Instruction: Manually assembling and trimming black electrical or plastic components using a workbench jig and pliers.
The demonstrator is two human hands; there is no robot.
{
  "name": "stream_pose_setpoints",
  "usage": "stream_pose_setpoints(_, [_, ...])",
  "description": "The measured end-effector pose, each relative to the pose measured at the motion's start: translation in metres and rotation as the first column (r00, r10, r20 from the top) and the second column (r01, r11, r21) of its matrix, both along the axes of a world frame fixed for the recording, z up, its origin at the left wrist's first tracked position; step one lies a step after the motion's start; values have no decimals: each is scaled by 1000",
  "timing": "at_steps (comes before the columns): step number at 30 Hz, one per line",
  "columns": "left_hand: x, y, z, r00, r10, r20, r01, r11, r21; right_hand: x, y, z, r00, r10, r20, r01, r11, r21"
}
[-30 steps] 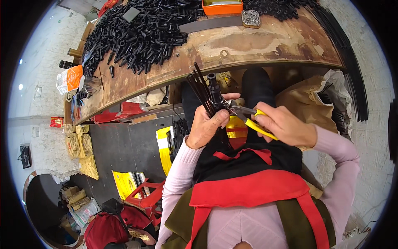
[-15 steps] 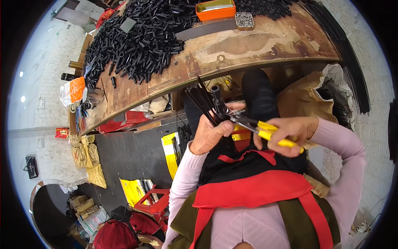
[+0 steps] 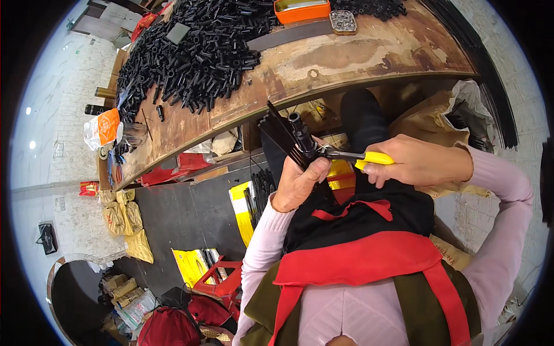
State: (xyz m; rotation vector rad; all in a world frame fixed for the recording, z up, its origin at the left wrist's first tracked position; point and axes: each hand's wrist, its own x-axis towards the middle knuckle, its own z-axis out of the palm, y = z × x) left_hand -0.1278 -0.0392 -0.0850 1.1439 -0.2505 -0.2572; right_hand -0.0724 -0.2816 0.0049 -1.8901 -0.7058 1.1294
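Observation:
My left hand (image 3: pixel 300 183) is closed round a bundle of thin black rods (image 3: pixel 279 135) and a black tubular fitting (image 3: pixel 301 131), which looks like the hub of an umbrella frame. The rods and the tube point up and away, above my lap. In my right hand (image 3: pixel 426 162) are yellow-handled pliers (image 3: pixel 376 160), with the handles squeezed together. Their jaws reach the fitting beside my left thumb and index finger. What exactly the jaws bite on is too small to make out.
Beyond my knees is a worn wooden table (image 3: pixel 369 55) with a heap of black tubular parts (image 3: pixel 190 57), an orange box (image 3: pixel 303 11) and a small clear dish of metal bits (image 3: pixel 343 23). A large sack (image 3: pixel 427 112) stands right; a red stool (image 3: pixel 216 277) is lower left.
The pliers' spread handles have been squeezed together. My right hand has moved up and right and turned, while my left hand keeps holding the rods and fitting.

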Motion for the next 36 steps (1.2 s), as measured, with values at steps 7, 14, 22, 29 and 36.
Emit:
stream_pose_setpoints(7, [3, 6, -1, 999, -31, -8, 31, 999, -25, -3, 11, 11, 996, -50, 74, 60, 987, -147])
stream_pose_setpoints(14, [5, 7, -6, 998, -37, -52, 34, 997, -66, -29, 11, -31, 947, -259, -188, 268, 963, 26])
stream_pose_setpoints(22, [7, -6, 0, 999, -28, -38, 30, 998, 50, 19, 15, 62, 974, -69, -218, -31, 905, -424])
stream_pose_setpoints(29, [4, -5, 2, 983, 182, -37, -176, 976, 127, 15, 18, 23, 997, -30, -68, 17, 984, -179])
stream_pose_setpoints(36, [2, -8, 2, 968, 239, -76, -244, 967, -67, -18, 5, -29, 521, -76, 850, 147, 989, -2])
